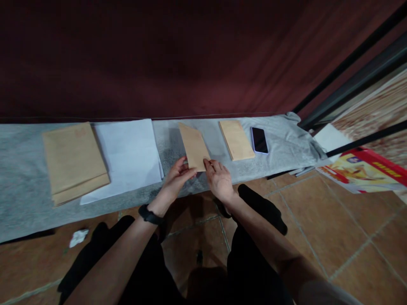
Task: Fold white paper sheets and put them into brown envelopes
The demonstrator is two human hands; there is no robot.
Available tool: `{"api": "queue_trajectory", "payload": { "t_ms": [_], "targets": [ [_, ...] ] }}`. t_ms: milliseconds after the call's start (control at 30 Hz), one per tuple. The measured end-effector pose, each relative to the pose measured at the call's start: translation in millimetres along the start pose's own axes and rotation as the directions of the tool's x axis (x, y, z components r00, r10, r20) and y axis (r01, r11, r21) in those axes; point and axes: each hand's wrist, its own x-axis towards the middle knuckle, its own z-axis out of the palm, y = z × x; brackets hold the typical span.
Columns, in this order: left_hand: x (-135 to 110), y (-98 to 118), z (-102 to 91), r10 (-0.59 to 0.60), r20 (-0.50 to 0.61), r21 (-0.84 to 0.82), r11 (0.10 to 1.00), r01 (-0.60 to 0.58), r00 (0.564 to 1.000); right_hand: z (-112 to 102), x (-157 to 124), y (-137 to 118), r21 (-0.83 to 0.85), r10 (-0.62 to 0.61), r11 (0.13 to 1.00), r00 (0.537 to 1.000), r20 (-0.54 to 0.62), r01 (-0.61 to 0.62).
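Observation:
A small brown paper envelope (pixel 193 144) is held between my two hands, its far end tilted up off the grey cloth. My left hand (pixel 178 176) pinches its near left corner, thumb on top. On the near right edge my right hand (pixel 218 177) grips it, with fingers bent over the paper. A stack of similar small brown envelopes (pixel 237 140) lies just right of it. Left of my hands are white paper sheets (pixel 127 152), partly covered by a pile of larger brown envelopes (pixel 74 159).
A narrow bench with a grey cloth (pixel 19 182) runs along a dark red wall (pixel 190 59). A phone (pixel 260 140) lies right of the small stack. Black metal bars (pixel 352 80) and a colourful box (pixel 365 169) are at right. Crumpled white tissue (pixel 78 238) lies on the tiled floor.

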Motion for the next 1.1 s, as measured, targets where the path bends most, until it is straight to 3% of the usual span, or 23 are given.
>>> {"api": "queue_trajectory", "payload": {
  "t_ms": [67, 100, 167, 233, 300, 333, 400, 467, 533, 633, 667, 800, 900, 967, 1033, 1100],
  "targets": [
    [0.4, 4.0, -3.9, 0.060, 0.012, 0.001, 0.998, -0.060, 0.998, -7.1, 8.7, 7.1, 0.240, 0.064, 0.970, 0.995, -0.080, -0.043],
    [1.1, 5.7, -6.3, 0.088, -0.004, 0.017, 0.996, -0.087, 0.996, -9.6, 13.4, 10.6, 0.414, 0.130, 0.907, 0.985, -0.117, -0.071],
    [2.9, 7.5, -10.3, 0.108, -0.072, 0.047, 0.993, -0.105, 0.991, -11.6, 21.7, 14.8, 0.757, 0.303, 0.643, 0.947, -0.109, -0.119],
    [4.4, 6.4, -11.8, 0.064, -0.137, 0.011, 0.998, -0.063, 0.988, -9.0, 26.7, 12.9, 0.947, 0.410, 0.283, 0.912, 0.024, -0.152],
    [4.8, 3.4, -10.6, -0.017, -0.140, -0.083, 0.997, 0.005, 0.990, -2.6, 26.9, 4.7, 0.979, 0.410, -0.014, 0.892, 0.191, -0.203],
    [4.7, 1.8, -9.4, -0.051, -0.125, -0.128, 0.991, 0.035, 0.991, 1.4, 25.4, -0.9, 0.965, 0.396, -0.117, 0.880, 0.264, -0.236],
    [4.6, -1.0, -7.9, -0.079, -0.112, -0.186, 0.981, 0.057, 0.990, 9.2, 20.2, -11.7, 0.925, 0.336, -0.229, 0.867, 0.368, -0.304],
    [5.6, -2.7, -8.6, -0.072, -0.154, -0.177, 0.983, 0.044, 0.985, 14.6, 14.0, -18.2, 0.880, 0.260, -0.258, 0.848, 0.462, -0.400],
    [8.3, -3.3, -11.8, -0.067, -0.222, -0.122, 0.992, 0.041, 0.973, 16.1, 8.9, -18.5, 0.816, 0.132, -0.212, 0.811, 0.570, -0.538],
    [13.4, -2.4, -18.0, -0.104, -0.221, -0.037, 0.995, 0.098, 0.970, 12.6, 5.1, -11.1, 0.730, -0.036, -0.038, 0.731, 0.681, -0.682],
    [14.8, -1.9, -19.8, -0.115, -0.204, -0.013, 0.993, 0.115, 0.972, 10.8, 4.9, -8.2, 0.730, -0.048, 0.014, 0.729, 0.683, -0.683],
    [18.5, -1.5, -25.7, -0.110, -0.193, 0.080, 0.989, 0.127, 0.975, 4.2, 7.8, -1.7, 0.789, -0.044, 0.144, 0.792, 0.609, -0.598],
    [22.3, -5.5, -32.3, -0.077, -0.186, 0.179, 0.978, 0.111, 0.980, 0.0, 10.1, -1.8, 0.841, 0.021, 0.336, 0.896, 0.444, -0.425],
    [26.4, -9.3, -37.5, -0.022, -0.195, 0.291, 0.953, 0.079, 0.981, -1.3, 9.8, -2.7, 0.785, 0.067, 0.591, 0.981, 0.183, -0.187],
    [30.6, -12.1, -41.4, 0.067, -0.214, 0.449, 0.893, 0.037, 0.975, 1.0, 7.5, -3.5, 0.549, -0.017, 0.835, 1.000, -0.008, 0.019],
    [33.2, -12.8, -41.7, 0.165, -0.231, 0.610, 0.793, 0.011, 0.959, 7.8, 3.5, -3.9, 0.268, -0.130, 0.955, 0.992, 0.003, 0.124]
  ]
}}
